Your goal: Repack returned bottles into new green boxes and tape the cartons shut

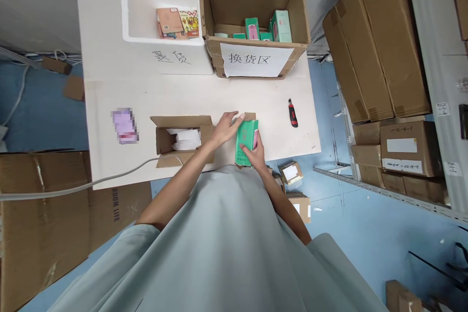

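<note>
A green box with a pink patch is held upright in front of my body, near the table's front edge. My right hand grips its right side and lower front, the thumb lying across its face. My left hand touches the box's upper left edge with its fingertips, fingers apart. Brown cardboard shows just behind the green box. To the left, an open brown carton holds white paper or packets.
On the white table are a red and black cutter and a pixelated purple item. Behind stand a white bin with booklets and a carton with green boxes. A grey cable crosses the left front.
</note>
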The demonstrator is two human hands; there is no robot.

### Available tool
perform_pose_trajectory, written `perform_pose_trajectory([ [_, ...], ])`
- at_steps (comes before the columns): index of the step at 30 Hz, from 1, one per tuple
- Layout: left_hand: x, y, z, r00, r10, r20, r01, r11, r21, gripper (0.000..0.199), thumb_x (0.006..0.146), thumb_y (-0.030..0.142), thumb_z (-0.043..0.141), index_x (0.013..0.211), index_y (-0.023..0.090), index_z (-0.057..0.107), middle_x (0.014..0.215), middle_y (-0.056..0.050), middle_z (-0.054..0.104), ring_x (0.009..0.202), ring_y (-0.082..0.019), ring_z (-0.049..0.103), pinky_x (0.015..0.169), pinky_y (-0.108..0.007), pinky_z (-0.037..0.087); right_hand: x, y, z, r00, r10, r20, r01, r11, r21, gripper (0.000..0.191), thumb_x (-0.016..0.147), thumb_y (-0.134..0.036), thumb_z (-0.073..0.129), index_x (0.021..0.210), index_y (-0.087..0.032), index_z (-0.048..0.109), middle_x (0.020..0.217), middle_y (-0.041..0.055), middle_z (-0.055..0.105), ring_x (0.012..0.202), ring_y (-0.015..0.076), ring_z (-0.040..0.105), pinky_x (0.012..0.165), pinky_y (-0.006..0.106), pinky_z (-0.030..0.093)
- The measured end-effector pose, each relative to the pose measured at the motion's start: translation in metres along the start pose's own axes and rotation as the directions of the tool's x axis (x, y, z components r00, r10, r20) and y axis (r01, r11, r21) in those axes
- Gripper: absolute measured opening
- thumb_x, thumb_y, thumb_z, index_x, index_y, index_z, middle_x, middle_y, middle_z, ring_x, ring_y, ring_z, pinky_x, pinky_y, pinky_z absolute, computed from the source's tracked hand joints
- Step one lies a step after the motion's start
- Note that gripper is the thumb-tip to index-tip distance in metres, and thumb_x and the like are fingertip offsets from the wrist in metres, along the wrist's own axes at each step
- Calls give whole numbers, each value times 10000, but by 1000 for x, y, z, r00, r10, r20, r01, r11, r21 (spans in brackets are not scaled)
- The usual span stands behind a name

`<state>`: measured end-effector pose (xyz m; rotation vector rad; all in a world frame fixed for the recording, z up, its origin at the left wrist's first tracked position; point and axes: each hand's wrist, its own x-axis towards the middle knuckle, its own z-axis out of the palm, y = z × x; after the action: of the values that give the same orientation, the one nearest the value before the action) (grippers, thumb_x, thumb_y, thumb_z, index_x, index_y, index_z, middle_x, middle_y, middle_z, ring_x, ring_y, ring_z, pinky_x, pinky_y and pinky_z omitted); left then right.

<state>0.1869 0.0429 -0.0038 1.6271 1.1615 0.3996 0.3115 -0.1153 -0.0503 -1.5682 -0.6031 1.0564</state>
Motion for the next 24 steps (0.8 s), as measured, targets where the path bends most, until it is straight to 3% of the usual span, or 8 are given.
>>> perform_pose_trajectory([
  [2, -5, -8, -1, 994, -104, -43, 101, 993, -66, 861, 1075, 811, 488, 1637, 170, 604, 1739, -224, 561, 1663, -379, 489, 1375, -507, 367, 6, -8, -6, 986, 161, 35, -164, 957, 240, 802, 759, -480, 969, 1474, -262, 678, 1407, 65, 830, 1293, 291, 788, 1182, 462, 636],
  [5, -16, -15, -4, 965, -247, 89, 261, 933, -248, 906, 1033, 872, 526, 1646, 207, 580, 1766, -229, 538, 1668, -389, 494, 1347, -535, 427, 14, -22, -19, 909, 383, 162, -410, 764, 498, 560, 821, -534, 923, 1259, -231, 750, 1120, 65, 887, 1107, 315, 856, 995, 468, 720],
  [7, -25, -16, -2, 937, -276, 212, 338, 871, -357, 898, 992, 873, 610, 1622, 235, 590, 1734, -234, 574, 1629, -391, 544, 1305, -552, 490, 19, -30, -25, 879, 428, 210, -464, 668, 582, 484, 874, -549, 874, 1220, -229, 766, 1066, 64, 892, 1070, 316, 870, 942, 455, 732],
  [9, -34, -14, 3, 928, -258, 268, 355, 827, -435, 934, 929, 812, 765, 1651, 259, 551, 1707, -239, 594, 1578, -383, 597, 1262, -552, 541, 24, -37, -27, 881, 420, 219, -458, 639, 618, 462, 899, -553, 839, 1225, -231, 778, 1074, 58, 899, 1055, 302, 873, 926, 426, 732],
  [13, -45, -6, 19, 956, -163, 245, 264, 844, -467, 1136, 765, 679, 985, 1704, 294, 475, 1674, -227, 590, 1433, -363, 696, 1130, -524, 641, 34, -45, -22, 893, 392, 221, -444, 687, 575, 558, 904, -650, 776, 1248, -212, 795, 1149, 82, 903, 1119, 336, 865, 983, 454, 724],
  [19, -31, 12, 27, 979, -184, 91, 202, 942, -268, 1020, 778, 760, 928, 1641, 336, 585, 1293, -102, 739, 901, -237, 774, 814, -400, 674, 64, -58, -14, 912, 342, 226, -409, 800, 440, 651, 873, -665, 735, 1302, -177, 774, 1217, 141, 891, 1207, 408, 840, 1009, 531, 722],
  [22, -7, 32, 16, 991, -137, 15, 136, 958, -251, 1000, 776, 736, 932, 1633, 333, 610, 1230, -88, 747, 882, -234, 763, 791, -385, 660, 96, -80, -8, 952, 226, 206, -286, 895, 343, 690, 887, -684, 727, 1348, -171, 746, 1253, 161, 880, 1224, 397, 834, 1011, 539, 719],
  [24, 16, 52, 4, 994, -82, -69, 58, 954, -293, 984, 772, 721, 934, 1609, 298, 636, 1262, -106, 748, 901, -240, 767, 804, -391, 663, 123, -106, -2, 976, 68, 208, -129, 948, 291, 726, 916, -716, 712, 1419, -192, 723, 1365, 157, 849, 1304, 375, 806, 1067, 533, 700],
])
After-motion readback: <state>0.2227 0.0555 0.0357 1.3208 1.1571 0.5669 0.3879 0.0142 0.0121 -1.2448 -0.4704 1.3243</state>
